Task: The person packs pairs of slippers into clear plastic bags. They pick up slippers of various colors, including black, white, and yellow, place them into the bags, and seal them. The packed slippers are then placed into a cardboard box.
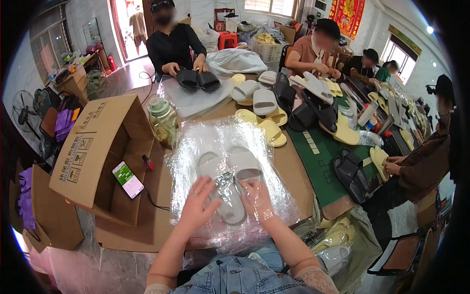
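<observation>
A pair of light grey slippers (pixel 231 208) lies in front of me, with shiny clear plastic over and around it. It sits on a stack of clear plastic bags (pixel 188 147). My left hand (pixel 198 198) rests on the left side of the slippers, fingers spread and holding nothing. On the right, my right hand (pixel 258 200) has its fingers bent at the edge of the right slipper, gripping it. Glare from the plastic covers part of this hand and wrist.
An open cardboard box (pixel 81 161) stands left, with a phone (pixel 128 180) in it. A green bottle (pixel 162 120) is behind. Black, grey and yellow slippers (pixel 265 101) pile up at the far right, by a green mat (pixel 313 169). Several people handle slippers around the table.
</observation>
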